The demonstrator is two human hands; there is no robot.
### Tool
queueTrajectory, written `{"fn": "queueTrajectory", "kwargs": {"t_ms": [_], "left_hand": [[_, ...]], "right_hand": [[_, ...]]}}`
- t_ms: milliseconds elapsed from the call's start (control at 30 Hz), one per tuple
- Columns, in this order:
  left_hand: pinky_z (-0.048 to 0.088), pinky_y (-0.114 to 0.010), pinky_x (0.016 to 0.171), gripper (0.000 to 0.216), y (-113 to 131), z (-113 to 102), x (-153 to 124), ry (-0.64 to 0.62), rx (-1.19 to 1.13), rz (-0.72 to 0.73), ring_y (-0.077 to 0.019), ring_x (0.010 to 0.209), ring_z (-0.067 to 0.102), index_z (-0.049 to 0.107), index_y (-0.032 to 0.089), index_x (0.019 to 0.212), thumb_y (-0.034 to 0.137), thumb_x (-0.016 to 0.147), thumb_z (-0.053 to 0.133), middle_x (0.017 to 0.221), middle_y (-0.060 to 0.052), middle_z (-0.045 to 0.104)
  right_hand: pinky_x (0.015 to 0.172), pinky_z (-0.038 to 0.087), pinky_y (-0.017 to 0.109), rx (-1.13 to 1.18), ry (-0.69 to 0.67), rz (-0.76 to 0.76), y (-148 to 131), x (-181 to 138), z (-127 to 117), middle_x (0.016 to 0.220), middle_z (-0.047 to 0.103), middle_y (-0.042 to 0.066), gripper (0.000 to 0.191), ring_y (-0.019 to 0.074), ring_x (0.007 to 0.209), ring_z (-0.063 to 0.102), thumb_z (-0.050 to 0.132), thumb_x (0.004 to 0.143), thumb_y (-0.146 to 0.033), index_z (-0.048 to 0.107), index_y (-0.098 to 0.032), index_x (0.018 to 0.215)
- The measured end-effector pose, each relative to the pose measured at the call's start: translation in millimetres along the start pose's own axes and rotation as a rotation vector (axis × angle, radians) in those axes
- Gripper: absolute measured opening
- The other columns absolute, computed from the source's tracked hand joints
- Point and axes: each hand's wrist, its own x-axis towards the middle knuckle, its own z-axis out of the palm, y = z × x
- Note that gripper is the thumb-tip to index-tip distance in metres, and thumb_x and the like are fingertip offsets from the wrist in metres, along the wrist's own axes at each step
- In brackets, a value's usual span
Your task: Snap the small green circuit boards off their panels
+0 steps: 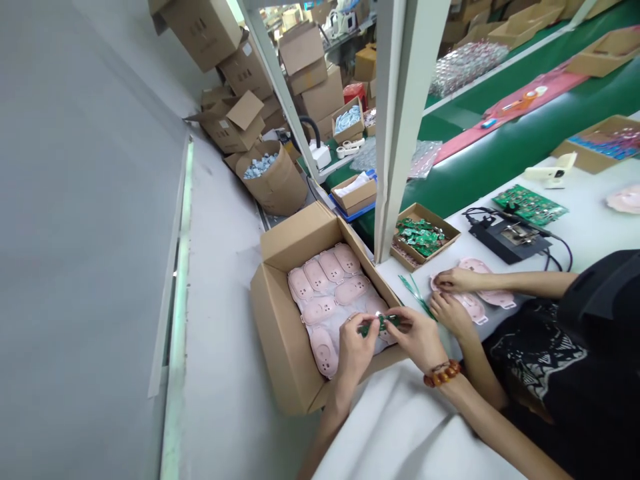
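Observation:
Between my two hands I hold a small green circuit board (381, 325) over the near side of an open cardboard box (281, 333). My left hand (356, 343) pinches the board's left end with thumb and fingers. On its right end my right hand (421, 335) is closed in the same way, a brown bead bracelet (443, 374) on the wrist. Inside the box, below the hands, several pink plastic housings (320, 310) lie on whitish wrapping. My fingers hide part of the board and some of the housings.
On my right a co-worker's hands (453, 300) work at pink shells (487, 283) on the white table. A tray of green boards (423, 233), a black soldering device (510, 237) and a board panel (530, 205) stand beyond. A white post (395, 133) rises behind the box.

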Motion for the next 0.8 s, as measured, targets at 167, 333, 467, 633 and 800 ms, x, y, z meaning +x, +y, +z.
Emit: {"fn": "queueTrajectory", "kwargs": {"t_ms": [167, 333, 467, 633, 800], "left_hand": [[0.056, -0.032, 0.085, 0.016, -5.0, 7.6, -1.9, 0.048, 0.129, 0.055, -0.0198, 0.089, 0.069, 0.076, 0.017, 0.089, 0.009, 0.084, 0.063, 0.092, -0.009, 0.073], [0.056, -0.033, 0.083, 0.015, -11.0, 15.2, -5.7, 0.061, 0.152, 0.058, -0.0191, 0.085, 0.069, 0.078, 0.019, 0.088, 0.012, 0.086, 0.065, 0.089, -0.007, 0.074], [0.056, -0.031, 0.079, 0.014, -14.1, 20.9, -6.9, 0.042, 0.155, 0.088, -0.0179, 0.081, 0.068, 0.080, 0.020, 0.085, 0.010, 0.082, 0.070, 0.086, -0.006, 0.073], [0.055, -0.029, 0.073, 0.014, -14.9, 27.6, -6.1, 0.045, 0.177, 0.093, -0.0176, 0.076, 0.068, 0.082, 0.021, 0.083, 0.009, 0.081, 0.073, 0.079, -0.005, 0.072], [0.056, -0.031, 0.075, 0.015, -8.5, 33.8, -10.1, 0.059, 0.194, 0.133, -0.0191, 0.078, 0.069, 0.083, 0.021, 0.086, 0.011, 0.083, 0.072, 0.081, -0.007, 0.073]], "right_hand": [[0.072, 0.058, 0.033, -0.141, -0.009, -0.117, 8.4, -5.3, 6.7, 0.086, 0.071, 0.007, 0.016, 0.0215, 0.077, 0.070, 0.057, 0.088, -0.035, 0.065, -0.021, 0.088], [0.066, 0.054, 0.030, -0.239, -0.001, -0.153, 13.0, -10.2, 6.1, 0.080, 0.068, 0.005, 0.008, 0.0195, 0.072, 0.066, 0.054, 0.084, -0.028, 0.060, -0.022, 0.085], [0.061, 0.054, 0.029, -0.245, 0.062, -0.202, 16.4, -16.8, 0.8, 0.078, 0.068, 0.004, 0.006, 0.0184, 0.066, 0.065, 0.054, 0.086, -0.026, 0.058, -0.022, 0.084], [0.059, 0.052, 0.028, -0.344, 0.167, -0.279, 18.1, -26.1, -1.7, 0.073, 0.067, 0.003, 0.007, 0.0186, 0.063, 0.066, 0.055, 0.088, -0.022, 0.058, -0.022, 0.082], [0.062, 0.053, 0.028, -0.405, 0.270, -0.324, 16.1, -34.1, -3.7, 0.074, 0.067, 0.004, 0.012, 0.0194, 0.067, 0.068, 0.056, 0.093, -0.023, 0.058, -0.022, 0.081]]}}
